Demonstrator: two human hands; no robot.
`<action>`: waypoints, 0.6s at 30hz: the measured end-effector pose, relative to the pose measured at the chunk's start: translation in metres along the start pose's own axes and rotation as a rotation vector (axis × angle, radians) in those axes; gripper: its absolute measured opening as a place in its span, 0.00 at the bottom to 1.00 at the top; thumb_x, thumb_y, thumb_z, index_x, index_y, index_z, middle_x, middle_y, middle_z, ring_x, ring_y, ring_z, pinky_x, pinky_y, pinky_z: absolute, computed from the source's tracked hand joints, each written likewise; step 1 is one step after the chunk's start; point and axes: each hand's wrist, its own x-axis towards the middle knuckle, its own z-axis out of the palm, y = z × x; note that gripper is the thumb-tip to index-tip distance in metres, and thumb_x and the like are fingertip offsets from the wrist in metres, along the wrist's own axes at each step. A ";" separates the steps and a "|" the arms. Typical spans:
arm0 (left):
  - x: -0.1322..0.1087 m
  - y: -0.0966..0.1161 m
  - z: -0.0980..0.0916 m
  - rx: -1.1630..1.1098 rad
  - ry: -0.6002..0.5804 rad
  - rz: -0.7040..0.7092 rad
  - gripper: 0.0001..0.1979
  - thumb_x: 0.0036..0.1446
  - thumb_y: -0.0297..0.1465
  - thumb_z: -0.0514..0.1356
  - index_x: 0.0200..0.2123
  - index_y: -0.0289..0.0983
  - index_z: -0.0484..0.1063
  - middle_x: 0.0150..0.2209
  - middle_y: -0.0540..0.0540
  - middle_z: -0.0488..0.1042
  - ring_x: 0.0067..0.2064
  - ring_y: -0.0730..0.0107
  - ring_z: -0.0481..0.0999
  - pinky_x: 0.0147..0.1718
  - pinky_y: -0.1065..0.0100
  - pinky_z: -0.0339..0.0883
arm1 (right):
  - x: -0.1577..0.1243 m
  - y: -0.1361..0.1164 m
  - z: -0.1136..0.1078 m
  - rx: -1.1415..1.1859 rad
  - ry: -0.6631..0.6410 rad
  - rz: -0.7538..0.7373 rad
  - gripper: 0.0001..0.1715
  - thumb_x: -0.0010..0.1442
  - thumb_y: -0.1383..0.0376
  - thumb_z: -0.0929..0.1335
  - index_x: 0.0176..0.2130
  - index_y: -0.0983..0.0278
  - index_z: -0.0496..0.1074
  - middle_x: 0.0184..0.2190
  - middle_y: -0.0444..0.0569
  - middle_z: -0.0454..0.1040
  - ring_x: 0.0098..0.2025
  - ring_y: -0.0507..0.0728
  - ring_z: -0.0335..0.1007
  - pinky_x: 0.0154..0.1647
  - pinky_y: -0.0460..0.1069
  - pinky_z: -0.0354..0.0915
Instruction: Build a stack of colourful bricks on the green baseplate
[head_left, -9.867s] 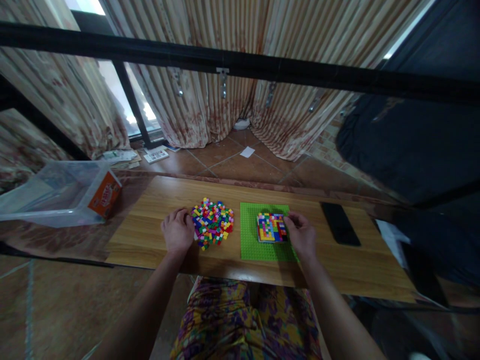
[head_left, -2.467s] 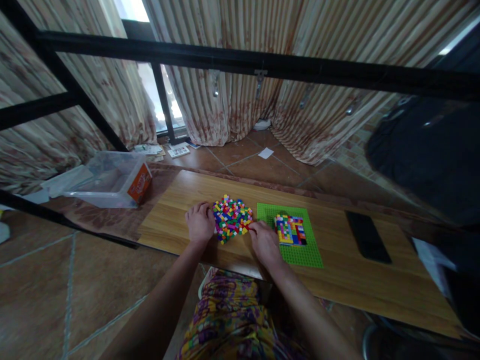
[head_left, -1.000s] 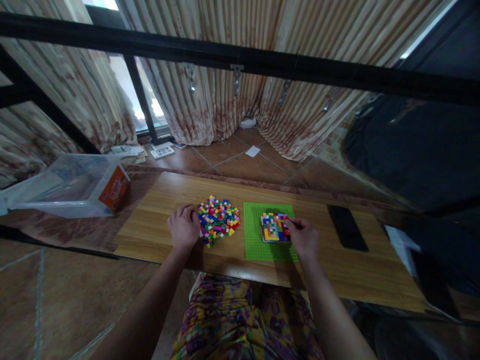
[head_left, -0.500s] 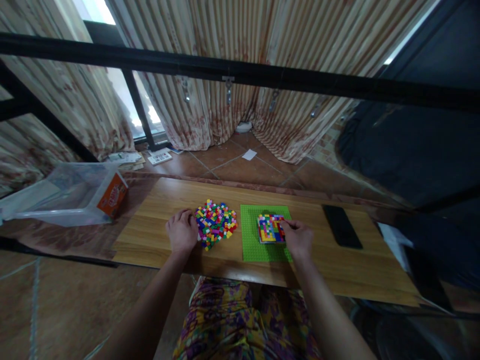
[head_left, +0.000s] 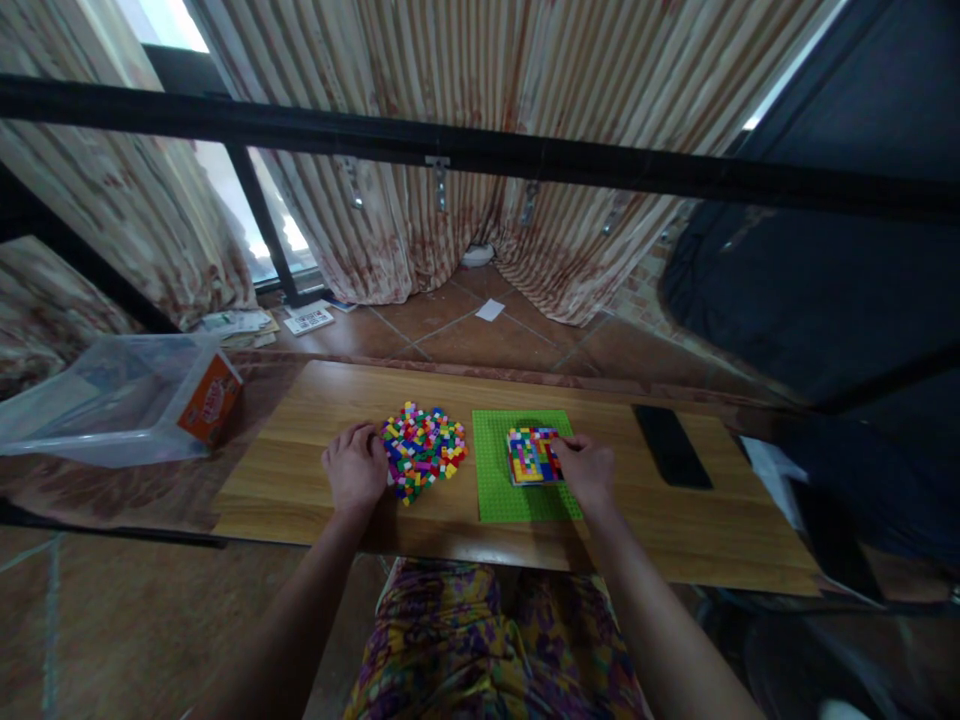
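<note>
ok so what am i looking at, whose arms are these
No machine: a person wears a camera on the head, looking down at their own bare hands. The wooden table holds a pile of small coloured bricks, a green baseplate with a flat block of bricks built on it, and a black phone on the right. The left hand rests at the pile's left edge. The right hand touches the block's right side; whether it pinches a brick is too small to tell.

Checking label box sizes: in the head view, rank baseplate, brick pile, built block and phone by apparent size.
1. Baseplate
2. Brick pile
3. Phone and built block: these look alike, so not ranked; the right hand covers the block's edge.
</note>
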 end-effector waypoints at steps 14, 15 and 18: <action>0.001 0.002 -0.004 0.017 -0.006 0.020 0.14 0.59 0.32 0.51 0.41 0.39 0.76 0.48 0.41 0.76 0.50 0.54 0.71 0.50 0.55 0.61 | -0.029 0.016 -0.008 0.147 0.039 -0.088 0.25 0.55 0.49 0.66 0.37 0.68 0.78 0.34 0.58 0.79 0.34 0.60 0.74 0.37 0.53 0.67; 0.001 0.002 -0.004 0.019 -0.006 0.019 0.14 0.59 0.32 0.51 0.41 0.39 0.76 0.48 0.41 0.76 0.50 0.54 0.71 0.50 0.56 0.61 | -0.033 0.017 -0.009 0.140 0.076 -0.096 0.25 0.56 0.50 0.65 0.37 0.68 0.77 0.34 0.58 0.79 0.34 0.60 0.74 0.37 0.53 0.67; 0.000 0.003 -0.004 0.029 -0.007 0.007 0.14 0.60 0.32 0.52 0.42 0.39 0.76 0.48 0.42 0.77 0.50 0.55 0.71 0.50 0.56 0.61 | -0.045 0.010 -0.014 0.142 0.156 -0.159 0.23 0.59 0.51 0.64 0.37 0.67 0.76 0.34 0.56 0.78 0.33 0.58 0.72 0.36 0.51 0.66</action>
